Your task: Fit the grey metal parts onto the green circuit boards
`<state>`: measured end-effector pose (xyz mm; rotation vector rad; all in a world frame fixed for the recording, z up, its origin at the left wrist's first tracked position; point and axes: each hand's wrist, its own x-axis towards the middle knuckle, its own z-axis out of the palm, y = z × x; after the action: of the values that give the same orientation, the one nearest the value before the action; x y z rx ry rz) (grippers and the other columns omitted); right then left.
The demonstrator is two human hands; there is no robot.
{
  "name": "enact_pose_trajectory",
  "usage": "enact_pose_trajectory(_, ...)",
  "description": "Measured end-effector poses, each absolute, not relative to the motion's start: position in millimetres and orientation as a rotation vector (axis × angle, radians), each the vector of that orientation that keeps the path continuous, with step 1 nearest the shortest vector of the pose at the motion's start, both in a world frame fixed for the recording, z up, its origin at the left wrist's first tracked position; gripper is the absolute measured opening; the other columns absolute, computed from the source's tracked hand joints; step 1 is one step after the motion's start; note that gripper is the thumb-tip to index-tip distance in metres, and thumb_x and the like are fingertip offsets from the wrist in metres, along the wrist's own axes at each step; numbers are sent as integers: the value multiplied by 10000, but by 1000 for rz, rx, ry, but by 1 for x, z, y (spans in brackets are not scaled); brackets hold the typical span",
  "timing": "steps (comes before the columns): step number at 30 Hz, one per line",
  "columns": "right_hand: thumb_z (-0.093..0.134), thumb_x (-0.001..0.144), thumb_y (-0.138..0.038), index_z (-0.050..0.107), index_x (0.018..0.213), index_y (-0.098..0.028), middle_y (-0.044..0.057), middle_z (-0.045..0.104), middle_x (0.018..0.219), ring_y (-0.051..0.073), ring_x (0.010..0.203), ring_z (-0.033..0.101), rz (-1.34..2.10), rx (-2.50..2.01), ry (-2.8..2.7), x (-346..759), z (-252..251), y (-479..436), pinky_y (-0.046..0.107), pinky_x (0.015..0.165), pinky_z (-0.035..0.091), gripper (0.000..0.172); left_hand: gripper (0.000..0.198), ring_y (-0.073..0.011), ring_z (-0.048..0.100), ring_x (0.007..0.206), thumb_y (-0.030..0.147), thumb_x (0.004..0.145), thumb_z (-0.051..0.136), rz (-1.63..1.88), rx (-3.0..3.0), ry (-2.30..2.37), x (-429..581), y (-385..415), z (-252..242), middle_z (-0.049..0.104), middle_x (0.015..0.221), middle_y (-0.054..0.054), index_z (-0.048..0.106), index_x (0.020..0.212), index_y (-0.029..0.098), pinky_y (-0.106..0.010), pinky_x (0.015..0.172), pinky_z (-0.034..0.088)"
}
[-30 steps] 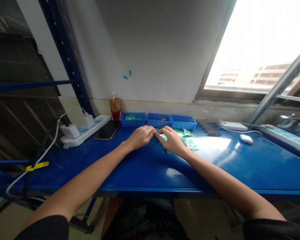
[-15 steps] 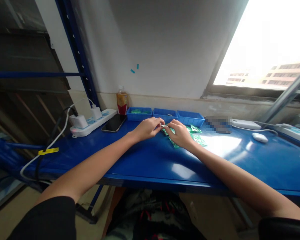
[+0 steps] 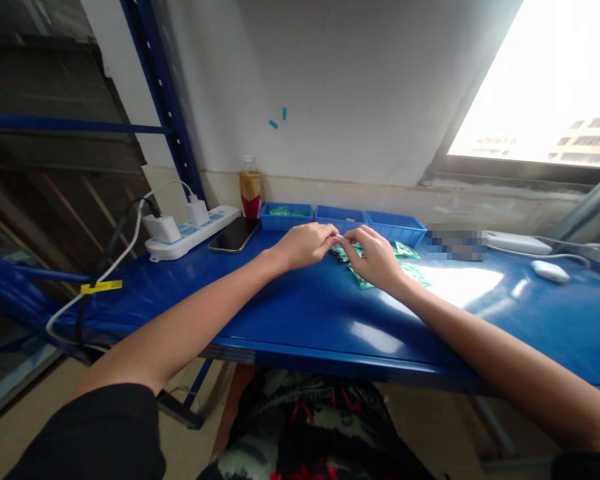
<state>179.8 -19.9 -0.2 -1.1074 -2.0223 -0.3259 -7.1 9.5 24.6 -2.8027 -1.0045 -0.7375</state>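
Observation:
Both my hands rest on the blue table (image 3: 290,313) in front of three blue bins (image 3: 343,220). My left hand (image 3: 304,244) and my right hand (image 3: 375,257) meet fingertip to fingertip, pinching a small pale piece (image 3: 338,238) between them; it is too small to name. Under and beside my right hand lies a heap of small green packets (image 3: 410,270). The left bin (image 3: 286,215) holds more green packets.
A black phone (image 3: 235,235) and a white power strip (image 3: 190,230) with plugged chargers lie at the left. A drink bottle (image 3: 251,189) stands by the wall. A white mouse (image 3: 550,270) and a flat white device (image 3: 517,241) lie at the right.
Only the view has shifted, so the table things sit further right in the picture. My hands stay together over the green packets, fingers working the small piece.

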Motion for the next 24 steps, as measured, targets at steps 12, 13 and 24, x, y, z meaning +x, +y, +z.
enact_pose_trajectory(12,428,915,-338,587,846,-202,62,604,782,213,771,549,-414,-1167,-1939,188,6,-15,316,688,397,220,528,-298,348,1311,458,869,485,-479,-2873,-1027,-60,-94,-2,488,1350,-113,399,1365,298,-454,1054,266)
enact_pose_trajectory(13,424,916,-341,586,852,-200,65,605,788,218,780,547,-416,-1167,-1947,187,6,-15,322,695,396,224,568,-294,349,1313,474,846,517,-397,-2948,-979,-81,-107,2,465,1382,-94,379,1380,335,-457,1065,253)
enact_pose_trajectory(24,431,928,-327,575,750,-192,67,604,782,208,799,539,-324,-1104,-2083,170,5,-15,316,737,395,266,406,-186,602,940,437,867,509,-716,-2801,-1199,-115,-34,53,638,1075,-50,542,1202,211,-313,833,475)
